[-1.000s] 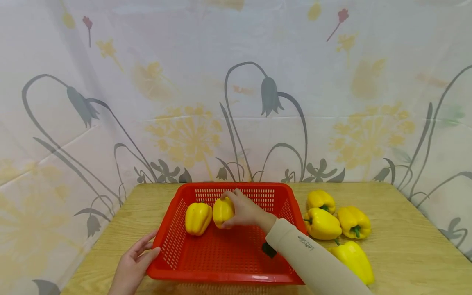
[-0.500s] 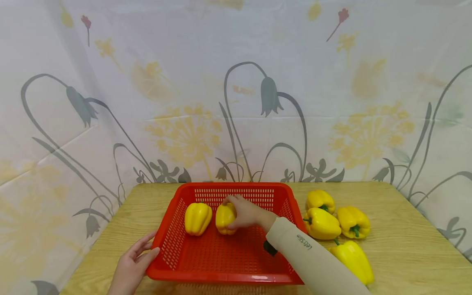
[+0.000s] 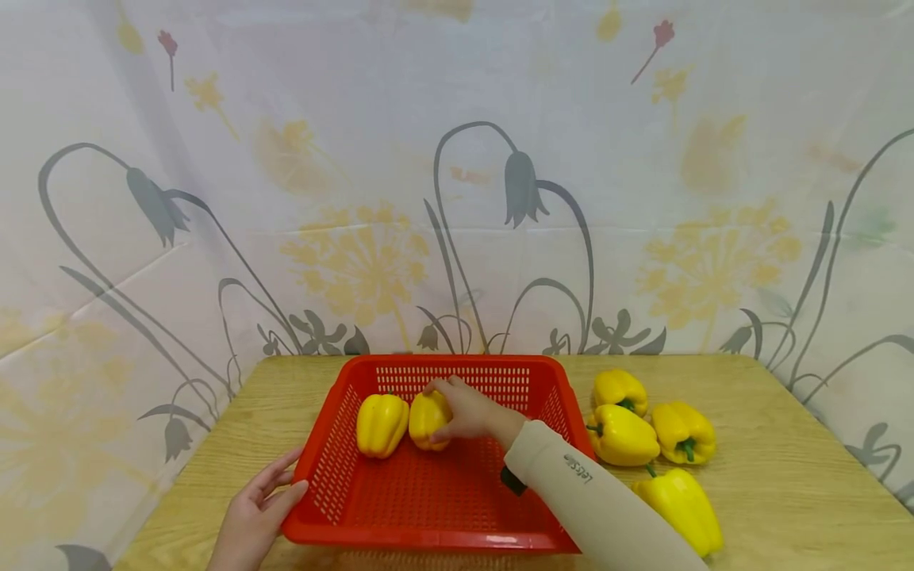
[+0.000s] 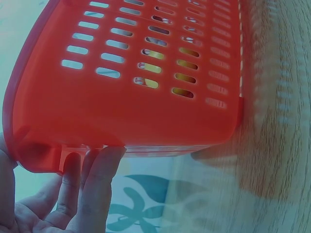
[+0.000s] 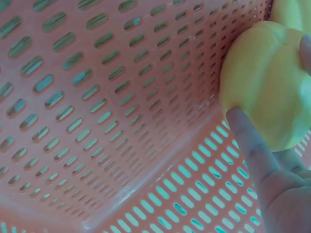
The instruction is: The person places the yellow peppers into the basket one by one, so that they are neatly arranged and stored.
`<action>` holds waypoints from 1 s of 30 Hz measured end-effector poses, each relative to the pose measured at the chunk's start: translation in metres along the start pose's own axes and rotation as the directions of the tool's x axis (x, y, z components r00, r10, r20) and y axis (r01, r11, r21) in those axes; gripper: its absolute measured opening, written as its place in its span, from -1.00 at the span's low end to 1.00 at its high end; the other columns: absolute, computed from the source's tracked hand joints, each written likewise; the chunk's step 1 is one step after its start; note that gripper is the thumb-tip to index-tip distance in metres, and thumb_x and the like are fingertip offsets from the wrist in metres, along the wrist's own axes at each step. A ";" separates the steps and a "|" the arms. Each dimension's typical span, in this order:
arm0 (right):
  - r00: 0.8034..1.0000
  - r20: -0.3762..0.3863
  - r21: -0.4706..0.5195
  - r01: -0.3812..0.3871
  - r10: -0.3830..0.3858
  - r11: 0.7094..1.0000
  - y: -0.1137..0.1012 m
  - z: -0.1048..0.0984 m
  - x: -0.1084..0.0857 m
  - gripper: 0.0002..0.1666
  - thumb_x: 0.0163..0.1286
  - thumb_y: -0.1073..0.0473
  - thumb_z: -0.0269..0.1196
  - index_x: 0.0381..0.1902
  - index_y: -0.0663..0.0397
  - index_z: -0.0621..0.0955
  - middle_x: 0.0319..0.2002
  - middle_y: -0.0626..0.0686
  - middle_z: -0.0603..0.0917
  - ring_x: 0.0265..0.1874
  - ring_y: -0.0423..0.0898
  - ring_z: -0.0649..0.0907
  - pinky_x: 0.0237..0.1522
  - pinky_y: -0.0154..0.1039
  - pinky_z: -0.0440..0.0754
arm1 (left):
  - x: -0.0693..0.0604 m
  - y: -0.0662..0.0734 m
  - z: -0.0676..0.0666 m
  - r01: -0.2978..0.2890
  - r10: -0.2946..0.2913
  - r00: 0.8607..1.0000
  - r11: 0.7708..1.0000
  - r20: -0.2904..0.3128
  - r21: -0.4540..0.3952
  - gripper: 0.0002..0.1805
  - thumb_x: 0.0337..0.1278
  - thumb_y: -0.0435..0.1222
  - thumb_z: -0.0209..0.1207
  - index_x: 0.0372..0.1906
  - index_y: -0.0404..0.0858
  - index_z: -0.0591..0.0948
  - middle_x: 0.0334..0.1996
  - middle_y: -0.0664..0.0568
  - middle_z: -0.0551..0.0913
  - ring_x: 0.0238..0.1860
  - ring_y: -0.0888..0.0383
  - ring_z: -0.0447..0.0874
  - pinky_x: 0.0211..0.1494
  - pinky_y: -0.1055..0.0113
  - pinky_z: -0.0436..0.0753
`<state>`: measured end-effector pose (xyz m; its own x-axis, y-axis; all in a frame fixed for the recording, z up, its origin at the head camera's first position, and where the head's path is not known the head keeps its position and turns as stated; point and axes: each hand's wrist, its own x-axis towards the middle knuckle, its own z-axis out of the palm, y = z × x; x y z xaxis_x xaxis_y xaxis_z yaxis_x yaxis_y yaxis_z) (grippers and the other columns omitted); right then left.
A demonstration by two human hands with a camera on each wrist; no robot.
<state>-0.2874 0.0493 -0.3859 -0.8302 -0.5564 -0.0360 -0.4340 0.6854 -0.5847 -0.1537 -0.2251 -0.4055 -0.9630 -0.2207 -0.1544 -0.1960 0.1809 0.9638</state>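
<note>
So here's a yellow bell pepper [image 3: 423, 424], down inside the red plastic basket [image 3: 443, 500], and the right hand [image 3: 467, 414] has it: fingers over the far side, thumb against the near side, a proper grip. Whether its underside is resting on the basket floor, I can't tell from here. Just to its left sits a second pepper [image 3: 381, 428], no hand on it, so close that I can't say whether the two touch.

So the count stands at two inside, one of them loose and one gripped, both in the far left part of the basket. By that reckoning it's about a third of the peppers in. Out on the right, four lie on the counter [image 3: 764, 484], untouched: a back pepper [image 3: 618, 388], a middle pepper [image 3: 624, 436] close by the basket's side, a right-hand pepper [image 3: 685, 428], and a front pepper [image 3: 685, 511] near the forearm's pale sleeve [image 3: 578, 484].

Over on the other side, the left hand [image 3: 253, 511] pinches the basket's near left corner, thumb on the rim, fingertips against the underside, well apart from the gripped pepper. And behind it all hangs a floral sheet [image 3: 343, 119], big drooping bellflowers printed across it.
</note>
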 end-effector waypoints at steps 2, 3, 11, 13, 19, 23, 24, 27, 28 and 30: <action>1.000 -0.001 0.000 -0.010 0.010 1.000 -0.001 0.000 -0.001 -0.32 0.06 0.11 0.44 0.13 -0.03 0.41 -0.05 0.08 0.35 -0.16 -0.02 0.46 -0.05 -0.13 0.52 | 0.001 0.000 0.000 -0.004 0.004 1.000 1.000 0.002 -0.001 -0.33 0.14 -0.23 0.24 0.34 -0.32 0.30 -0.07 -0.15 0.49 -0.20 0.14 0.63 -0.25 0.22 0.66; 1.000 -0.002 0.002 -0.013 0.013 1.000 -0.001 0.000 -0.001 -0.32 0.06 0.11 0.44 0.12 -0.03 0.41 -0.05 0.08 0.35 -0.17 -0.02 0.47 -0.05 -0.12 0.52 | 0.001 0.000 0.000 -0.005 0.005 1.000 1.000 0.003 0.000 -0.32 0.14 -0.23 0.24 0.34 -0.33 0.30 -0.08 -0.15 0.50 -0.21 0.14 0.63 -0.25 0.22 0.66; 1.000 -0.023 0.007 -0.002 0.002 1.000 -0.001 -0.005 -0.005 -0.26 0.05 0.16 0.45 0.16 0.08 0.37 0.05 0.18 0.32 -0.05 0.05 0.47 0.06 -0.05 0.47 | 0.001 0.000 0.000 -0.002 0.002 1.000 1.000 0.005 0.014 -0.31 0.14 -0.20 0.24 0.34 -0.33 0.30 -0.09 -0.13 0.51 -0.23 0.15 0.64 -0.26 0.25 0.66; 0.999 -0.033 0.004 0.015 -0.015 1.000 -0.001 -0.007 -0.007 -0.27 0.06 0.16 0.44 0.16 0.11 0.37 0.07 0.19 0.32 -0.01 0.06 0.46 0.09 -0.03 0.44 | 0.000 0.000 -0.001 -0.006 0.006 1.000 1.000 0.009 0.012 -0.30 0.13 -0.19 0.25 0.34 -0.33 0.29 -0.09 -0.13 0.51 -0.24 0.16 0.64 -0.26 0.25 0.66; 0.997 -0.058 0.034 0.053 -0.051 0.998 -0.005 -0.013 -0.012 -0.27 0.09 0.16 0.41 0.20 0.11 0.36 0.05 0.16 0.36 -0.01 0.03 0.45 0.10 -0.04 0.44 | 0.000 -0.002 -0.003 -0.030 0.030 0.999 1.000 0.012 0.000 -0.32 0.15 -0.22 0.23 0.34 -0.34 0.29 -0.10 -0.12 0.54 -0.25 0.23 0.65 -0.25 0.25 0.66; 0.994 -0.083 0.079 0.076 -0.069 0.994 -0.012 -0.019 -0.016 -0.29 0.14 0.16 0.38 0.21 0.11 0.36 0.08 0.17 0.38 0.06 0.06 0.44 0.11 -0.05 0.43 | 0.000 -0.002 -0.003 -0.037 0.037 0.999 0.999 0.013 0.010 -0.32 0.15 -0.22 0.23 0.34 -0.35 0.29 -0.10 -0.12 0.55 -0.25 0.23 0.65 -0.25 0.24 0.66; 0.993 -0.093 0.083 0.085 -0.077 0.993 -0.013 -0.020 -0.017 -0.31 0.14 0.16 0.38 0.20 0.12 0.37 0.09 0.17 0.39 0.07 0.07 0.44 0.10 -0.05 0.43 | 0.000 -0.002 -0.003 -0.036 0.036 0.999 0.999 0.016 0.012 -0.32 0.15 -0.21 0.23 0.34 -0.35 0.29 -0.11 -0.12 0.55 -0.25 0.22 0.66 -0.25 0.24 0.66; 0.987 -0.130 0.112 0.110 -0.095 0.988 -0.020 -0.026 -0.022 -0.37 0.14 0.19 0.38 0.15 0.15 0.42 0.07 0.16 0.44 0.06 0.10 0.44 0.08 -0.04 0.44 | 0.000 -0.001 -0.002 -0.033 0.032 0.999 0.999 0.019 0.019 -0.32 0.16 -0.20 0.22 0.34 -0.35 0.29 -0.11 -0.12 0.55 -0.25 0.20 0.66 -0.26 0.23 0.67; 0.984 -0.144 0.119 0.121 -0.103 0.986 -0.021 -0.028 -0.024 -0.40 0.14 0.20 0.38 0.13 0.17 0.44 0.05 0.16 0.46 0.05 0.10 0.44 0.06 -0.04 0.45 | 0.001 -0.001 -0.002 -0.031 0.031 0.999 0.999 0.020 0.020 -0.32 0.16 -0.21 0.22 0.34 -0.35 0.28 -0.11 -0.13 0.55 -0.25 0.20 0.66 -0.26 0.23 0.67; 0.978 -0.174 0.134 0.137 -0.113 0.981 -0.024 -0.031 -0.027 -0.46 0.13 0.21 0.38 0.08 0.14 0.47 0.02 0.14 0.49 0.03 0.10 0.46 0.03 -0.03 0.47 | 0.001 0.000 -0.002 -0.030 0.029 0.999 0.999 0.020 0.027 -0.32 0.16 -0.21 0.22 0.34 -0.36 0.29 -0.11 -0.13 0.55 -0.24 0.20 0.66 -0.26 0.23 0.67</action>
<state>-0.2648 0.0622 -0.3458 -0.8241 -0.5397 0.1718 -0.4928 0.5335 -0.6874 -0.1542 -0.2269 -0.4057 -0.9719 -0.1961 -0.1302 -0.1719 0.2132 0.9618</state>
